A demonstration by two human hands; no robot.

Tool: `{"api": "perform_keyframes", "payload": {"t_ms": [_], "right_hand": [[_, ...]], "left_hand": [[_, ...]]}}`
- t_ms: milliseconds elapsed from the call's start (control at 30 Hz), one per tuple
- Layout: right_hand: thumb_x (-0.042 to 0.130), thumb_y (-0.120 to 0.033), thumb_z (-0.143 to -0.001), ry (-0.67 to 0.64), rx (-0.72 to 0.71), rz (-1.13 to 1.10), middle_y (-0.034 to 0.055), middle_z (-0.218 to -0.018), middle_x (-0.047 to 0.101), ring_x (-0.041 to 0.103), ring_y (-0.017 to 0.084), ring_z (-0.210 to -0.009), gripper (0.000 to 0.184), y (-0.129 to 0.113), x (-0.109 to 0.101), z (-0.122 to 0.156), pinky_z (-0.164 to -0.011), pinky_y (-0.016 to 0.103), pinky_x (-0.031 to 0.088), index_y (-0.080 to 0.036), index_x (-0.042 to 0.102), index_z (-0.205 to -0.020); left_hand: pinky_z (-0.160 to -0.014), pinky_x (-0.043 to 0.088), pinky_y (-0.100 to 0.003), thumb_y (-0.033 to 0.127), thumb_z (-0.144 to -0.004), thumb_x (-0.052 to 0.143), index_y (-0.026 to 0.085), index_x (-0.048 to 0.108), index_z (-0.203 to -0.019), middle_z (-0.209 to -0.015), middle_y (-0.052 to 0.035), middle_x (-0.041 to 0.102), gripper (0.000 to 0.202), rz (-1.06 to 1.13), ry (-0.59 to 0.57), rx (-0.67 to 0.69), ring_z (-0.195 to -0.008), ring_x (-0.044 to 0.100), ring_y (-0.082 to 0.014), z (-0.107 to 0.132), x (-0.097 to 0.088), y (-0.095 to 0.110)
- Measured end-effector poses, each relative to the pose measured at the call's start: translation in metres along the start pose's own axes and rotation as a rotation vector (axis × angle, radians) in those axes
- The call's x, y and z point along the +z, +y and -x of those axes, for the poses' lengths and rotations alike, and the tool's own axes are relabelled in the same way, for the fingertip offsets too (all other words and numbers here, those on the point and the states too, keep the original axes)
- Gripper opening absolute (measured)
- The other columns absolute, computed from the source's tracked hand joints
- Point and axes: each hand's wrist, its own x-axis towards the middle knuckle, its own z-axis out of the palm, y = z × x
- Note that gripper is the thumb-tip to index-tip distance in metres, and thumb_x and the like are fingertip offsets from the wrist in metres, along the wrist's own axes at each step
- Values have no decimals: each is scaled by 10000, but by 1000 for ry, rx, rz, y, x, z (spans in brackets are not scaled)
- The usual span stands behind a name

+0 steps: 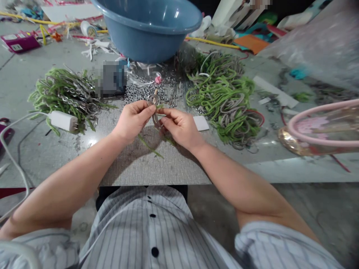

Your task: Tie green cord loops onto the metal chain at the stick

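My left hand (pixel 134 120) and my right hand (pixel 181 129) meet above the grey tabletop, both closed in pinches. Between the left thumb and finger is a metal ring (pixel 154 98) with a cord through or beside it; which one I cannot tell. The right fingers pinch the green and grey cord (pixel 156 121) just below the ring. A loose green cord end (pixel 151 146) hangs beneath the hands. Many small metal rings (pixel 137 89) lie scattered beyond them. To the left is a heap of green cords with metal chains (pixel 67 93); to the right, a bundle of green and grey cords (pixel 224 97).
A large blue basin (pixel 151 41) stands behind the scattered rings. A white charger plug (pixel 63 120) with its cable lies at left. On the right are a pink-handled clear bag (pixel 322 129) and a plastic sheet (pixel 316 48). A white card (pixel 201 123) sits beside my right hand.
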Motion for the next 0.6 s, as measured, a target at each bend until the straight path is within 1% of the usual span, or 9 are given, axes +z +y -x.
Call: {"api": "perform_keyframes", "payload": {"t_ms": [67, 133, 167, 233, 333, 400, 467, 600], "right_hand": [[557, -373, -879, -21, -9, -6, -45, -654, 592, 557, 108, -512, 345, 2, 0, 0, -520, 278, 523, -247, 625, -1192], [532, -391, -897, -35, -29, -14, -58, -677, 592, 538, 99, -507, 449, 3, 0, -1, -536, 277, 530, -300, 521, -1337], [516, -402, -906, -33, -43, -17, -59, -722, 612, 535, 93, -511, 489, 4, 1, -1, -545, 276, 533, -333, 460, -1387], [490, -423, -921, -11, -73, -12, -48, -881, 657, 550, 83, -544, 523, 6, 1, -2, -570, 274, 541, -388, 375, -1430], [488, -453, -923, 38, -134, 34, -4, -1146, 638, 591, 87, -628, 504, 11, 1, -4, -609, 277, 553, -392, 377, -1411], [492, -465, -921, 74, -190, 84, 30, -1245, 597, 619, 111, -719, 474, 14, 0, -7, -664, 297, 568, -356, 412, -1376], [493, -460, -922, 112, -258, 139, 52, -1241, 595, 633, 145, -835, 424, 16, -2, -8, -753, 331, 573, -315, 459, -1319], [504, -427, -918, 156, -365, 256, 59, -1144, 626, 608, 198, -1024, 282, 18, -6, -9, -912, 403, 524, -275, 549, -1151]], "left_hand": [[-386, 174, -189, 186, -835, 572, 161, 510, -626, -454, 82, 339, 219, 54, -50, -70, -368, 253, -25, 2, 0, 3], [-377, 170, -179, 176, -836, 576, 153, 514, -628, -460, 80, 354, 219, 96, -108, -143, -356, 261, -16, 3, 1, 5], [-373, 175, -173, 167, -834, 578, 150, 506, -618, -467, 77, 367, 228, 115, -132, -172, -353, 276, -13, 4, 1, 7], [-367, 196, -163, 151, -831, 579, 147, 495, -611, -482, 73, 390, 236, 149, -156, -216, -346, 313, -9, 4, 1, 10], [-343, 212, -163, 150, -843, 560, 148, 491, -629, -510, 61, 463, 225, 179, -153, -277, -314, 332, -8, 4, 1, 14], [-317, 202, -168, 161, -858, 535, 150, 490, -655, -560, 36, 556, 208, 186, -171, -323, -289, 341, -11, 4, 0, 16], [-301, 203, -168, 173, -869, 516, 155, 494, -691, -604, 13, 621, 180, 206, -218, -363, -274, 365, -20, 4, -1, 16], [-294, 227, -164, 183, -875, 497, 159, 489, -708, -606, -12, 655, 169, 253, -285, -408, -254, 375, -31, 4, -4, 17]]}}
